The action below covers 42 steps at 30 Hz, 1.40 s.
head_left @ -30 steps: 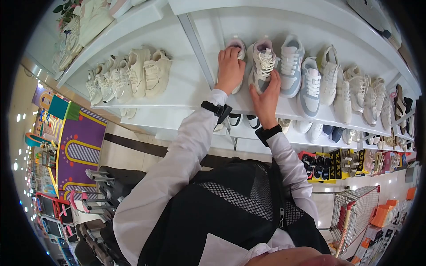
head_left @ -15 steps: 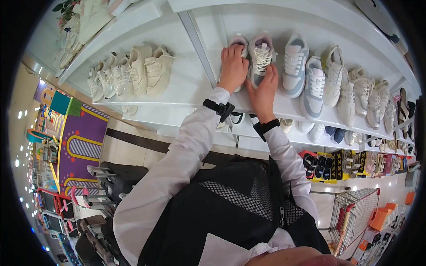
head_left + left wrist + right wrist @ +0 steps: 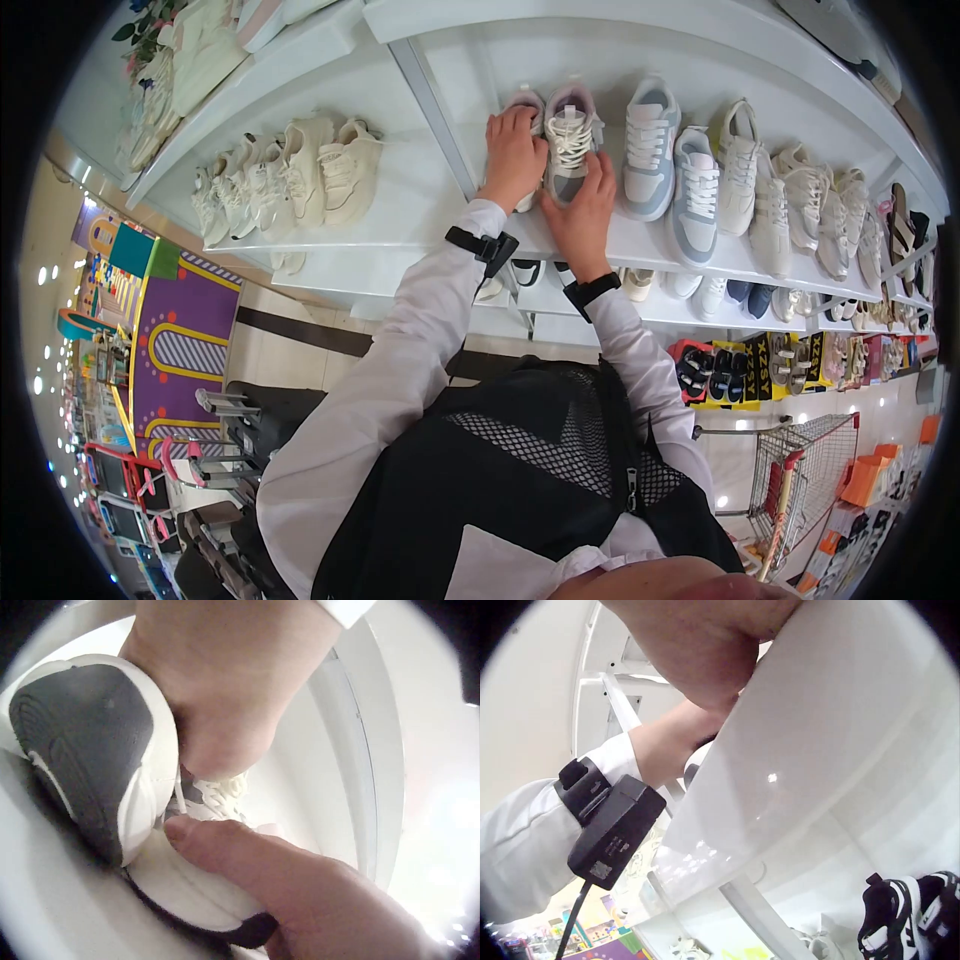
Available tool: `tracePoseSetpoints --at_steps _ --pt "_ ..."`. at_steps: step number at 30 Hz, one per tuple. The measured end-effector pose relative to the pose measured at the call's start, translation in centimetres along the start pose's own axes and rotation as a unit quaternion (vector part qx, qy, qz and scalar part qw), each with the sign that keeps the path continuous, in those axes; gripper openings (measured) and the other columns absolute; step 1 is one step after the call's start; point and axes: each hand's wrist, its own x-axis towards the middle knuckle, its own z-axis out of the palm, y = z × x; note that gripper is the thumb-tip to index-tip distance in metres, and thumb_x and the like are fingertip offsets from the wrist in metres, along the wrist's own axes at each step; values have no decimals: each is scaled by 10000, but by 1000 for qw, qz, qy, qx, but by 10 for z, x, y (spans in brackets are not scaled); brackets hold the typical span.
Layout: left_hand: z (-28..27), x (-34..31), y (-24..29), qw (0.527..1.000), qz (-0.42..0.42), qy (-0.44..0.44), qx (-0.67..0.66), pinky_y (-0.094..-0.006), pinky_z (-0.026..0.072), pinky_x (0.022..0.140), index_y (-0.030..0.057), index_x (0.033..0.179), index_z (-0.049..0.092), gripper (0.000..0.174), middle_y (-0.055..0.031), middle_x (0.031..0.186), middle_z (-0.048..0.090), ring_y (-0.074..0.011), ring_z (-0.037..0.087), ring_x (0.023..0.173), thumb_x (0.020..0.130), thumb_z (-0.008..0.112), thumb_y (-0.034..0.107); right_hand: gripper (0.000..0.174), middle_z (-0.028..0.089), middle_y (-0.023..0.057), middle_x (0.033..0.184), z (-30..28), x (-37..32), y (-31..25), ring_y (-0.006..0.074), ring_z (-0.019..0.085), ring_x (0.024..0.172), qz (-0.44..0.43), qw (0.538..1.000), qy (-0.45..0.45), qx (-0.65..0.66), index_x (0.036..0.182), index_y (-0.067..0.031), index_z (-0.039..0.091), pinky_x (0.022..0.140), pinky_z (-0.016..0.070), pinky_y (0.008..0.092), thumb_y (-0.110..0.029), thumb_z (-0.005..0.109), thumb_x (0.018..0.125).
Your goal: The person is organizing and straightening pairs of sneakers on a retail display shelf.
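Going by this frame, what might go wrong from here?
The dark sole of one shoe is exposed, so that shoe could tip if released.

The left hand and right hand grip neighbouring shoes, which might knock together.

The right hand is near the shelf's front edge; a slip could send its shoe over.

At one o'clock, a white chunky sneaker with cream laces and grey toe; at two, white-and-pale-blue low-top sneakers; at nine, a purple panel with yellow-edged, striped arches.
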Motion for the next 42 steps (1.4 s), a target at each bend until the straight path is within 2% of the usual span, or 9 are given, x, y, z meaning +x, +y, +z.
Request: tracePoseSetpoints --at_steps 9,12,15,18,20,29,36,40,42 --pt "-40 -23 101 978 67 27 -193 -547 432 1218 84 1385 698 482 -146 1482 676 -403 599 1394 908 716 17 933 433 308 1680 19 -9 32 508 405 1571 -41 999 4 -11 1644 37 411 1312 334 589 -229 898 894" --pt "-41 -51 132 956 134 -9 -259 -513 507 1145 92 1285 757 420 -107 1405 721 -377 665 1292 878 738 -8 869 459 206 1706 34 -27 51 421 481 1564 83 924 10 372 1681 -31 428 1263 422 495 -276 858 967" --pt "-43 -66 150 924 223 -45 -307 -488 554 1088 103 1217 785 396 -75 1341 747 -342 708 1200 847 750 -34 755 465 133 1733 -38 -6 -29 283 535 1551 -12 999 8 39 1689 -87 469 1251 453 405 -226 790 1020" --pt "-43 -69 155 902 264 -45 -338 -470 577 1033 112 1177 784 361 -61 1298 752 -319 726 1124 843 755 -22 744 474 112 1730 -47 -25 -12 253 557 1525 44 969 -20 242 1689 -85 470 1239 465 402 -220 777 1026" --pt "-45 -72 146 914 238 -20 -327 -458 583 997 105 1178 776 326 -60 1285 753 -326 731 1090 867 763 10 596 537 187 1648 -52 -30 31 397 558 1490 -2 973 20 228 1568 -42 603 1235 467 487 -185 748 1007" --pt "-18 -29 141 953 147 -47 -262 -521 494 1183 70 1403 647 502 -157 1520 615 -420 604 1377 918 778 80 720 543 216 1607 -143 -20 49 459 471 1528 -52 974 141 -167 1520 -30 577 1285 345 611 -126 853 862" --pt "29 21 133 962 -1 -132 -237 -536 602 1053 81 1608 457 780 -228 1673 465 -454 696 1256 937 838 192 800 539 238 1600 -155 -17 67 466 511 1490 36 978 104 -175 1567 -28 532 1265 391 579 -168 892 866" --pt "43 46 127 980 99 -48 -165 -588 651 948 64 1615 383 860 -275 1578 542 -538 730 1189 918 852 249 810 554 262 1593 -158 -17 63 480 561 1455 49 980 90 -173 1578 -28 530 1217 471 540 -150 908 872" --pt "42 57 127 973 45 -165 -153 -592 645 951 50 1611 400 842 -274 1524 584 -532 730 1194 943 843 304 794 569 270 1579 -159 -18 61 485 580 1441 47 979 91 -178 1573 -16 532 1205 496 523 -130 908 883"
